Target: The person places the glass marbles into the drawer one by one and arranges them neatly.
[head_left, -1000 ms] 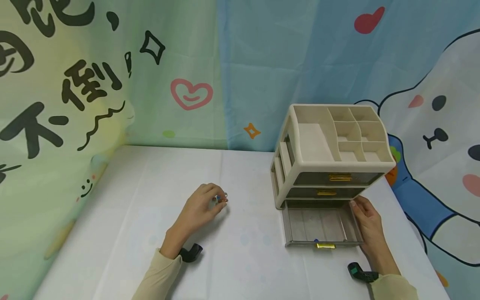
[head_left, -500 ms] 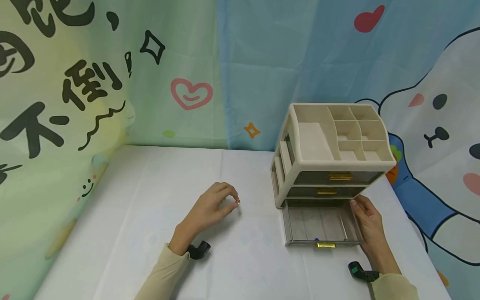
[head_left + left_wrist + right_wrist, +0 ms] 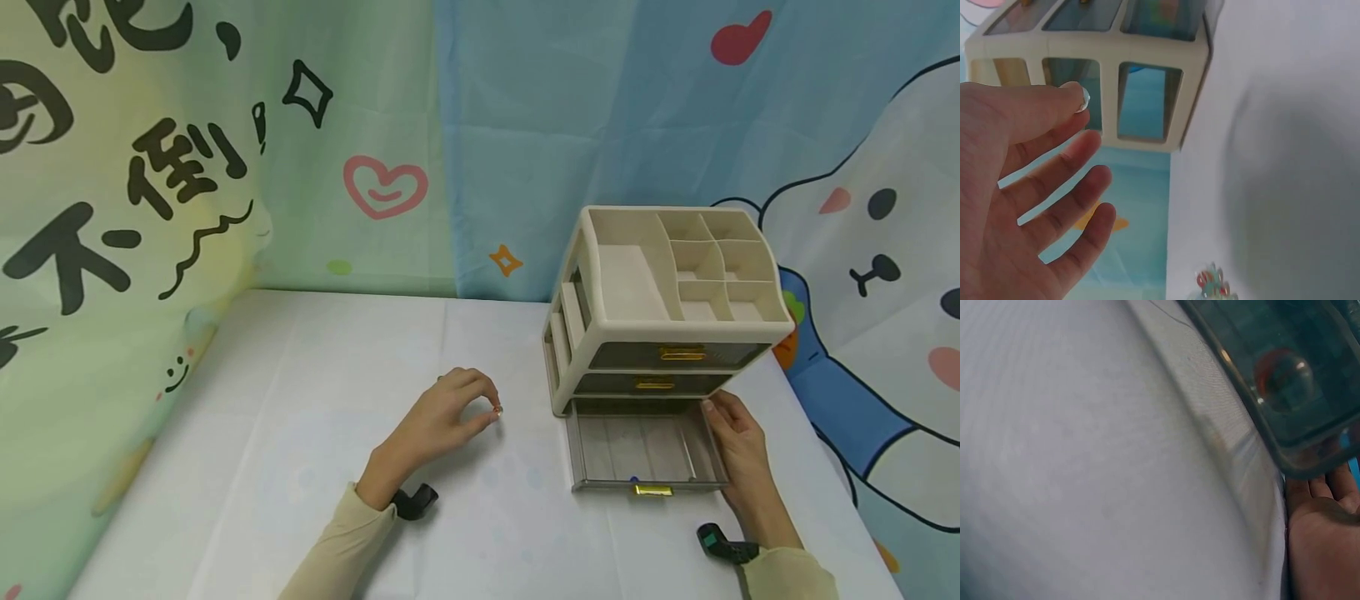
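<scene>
My left hand (image 3: 450,417) is over the middle of the table, pinching a small glass marble (image 3: 1085,100) between thumb and index finger; the other fingers are spread apart. Below it in the left wrist view, several colored marbles (image 3: 1213,284) lie on the white table, mostly hidden by the hand in the head view. A cream desktop drawer cabinet (image 3: 693,333) stands at the right. Its clear bottom drawer (image 3: 630,446) is pulled out, and my right hand (image 3: 738,446) holds its right side. One marble (image 3: 1285,378) shows through the drawer in the right wrist view.
The cabinet's two upper drawers, with gold handles (image 3: 682,354), are closed. Open compartments (image 3: 633,279) form its top. A printed cloth backdrop (image 3: 525,150) hangs behind the table (image 3: 337,350). A small blue item (image 3: 634,480) sits by the bottom drawer's front.
My left hand has moved right, away from the marbles' spot, toward the cabinet with the marble between its fingertips. My right hand and the drawer have stayed in place.
</scene>
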`<move>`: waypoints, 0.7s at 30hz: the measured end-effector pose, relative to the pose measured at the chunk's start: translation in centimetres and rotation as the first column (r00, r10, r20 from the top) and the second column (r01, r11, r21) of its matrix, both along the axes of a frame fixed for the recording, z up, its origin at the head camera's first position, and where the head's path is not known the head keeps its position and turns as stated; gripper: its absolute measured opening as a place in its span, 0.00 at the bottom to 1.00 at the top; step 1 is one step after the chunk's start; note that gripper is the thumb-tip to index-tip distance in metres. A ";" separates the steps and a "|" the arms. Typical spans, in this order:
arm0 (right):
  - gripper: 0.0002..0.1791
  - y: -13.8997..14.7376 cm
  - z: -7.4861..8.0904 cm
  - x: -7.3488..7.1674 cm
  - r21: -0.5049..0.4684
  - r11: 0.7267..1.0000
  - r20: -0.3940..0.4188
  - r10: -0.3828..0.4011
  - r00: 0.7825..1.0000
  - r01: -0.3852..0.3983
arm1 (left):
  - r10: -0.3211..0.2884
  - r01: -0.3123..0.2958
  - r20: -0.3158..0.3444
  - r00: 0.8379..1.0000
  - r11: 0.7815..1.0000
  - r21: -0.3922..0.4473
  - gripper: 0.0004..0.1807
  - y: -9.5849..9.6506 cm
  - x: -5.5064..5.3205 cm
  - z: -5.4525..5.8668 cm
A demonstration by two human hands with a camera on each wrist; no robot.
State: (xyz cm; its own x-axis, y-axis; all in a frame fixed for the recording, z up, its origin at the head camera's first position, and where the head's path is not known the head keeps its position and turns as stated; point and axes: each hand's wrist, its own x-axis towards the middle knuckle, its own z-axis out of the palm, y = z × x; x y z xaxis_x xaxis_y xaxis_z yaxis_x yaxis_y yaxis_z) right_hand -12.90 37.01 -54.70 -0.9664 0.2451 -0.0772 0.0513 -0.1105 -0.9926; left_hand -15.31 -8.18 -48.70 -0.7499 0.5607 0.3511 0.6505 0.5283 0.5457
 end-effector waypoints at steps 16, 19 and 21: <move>0.21 0.0 0.1 0.0 0.021 1.000 0.018 -0.009 1.000 0.008 | -0.092 0.093 -0.031 0.995 0.996 0.012 0.04 2.8 0.0 0.8; 0.21 0.1 0.0 0.0 0.016 1.000 0.019 -0.006 1.000 0.006 | -0.113 0.114 -0.036 0.993 0.993 0.011 0.03 3.2 0.1 0.8; 0.20 0.1 0.0 0.0 0.014 1.000 0.020 -0.007 1.000 0.007 | -0.128 0.129 -0.043 0.991 0.992 0.012 0.03 3.5 0.0 0.8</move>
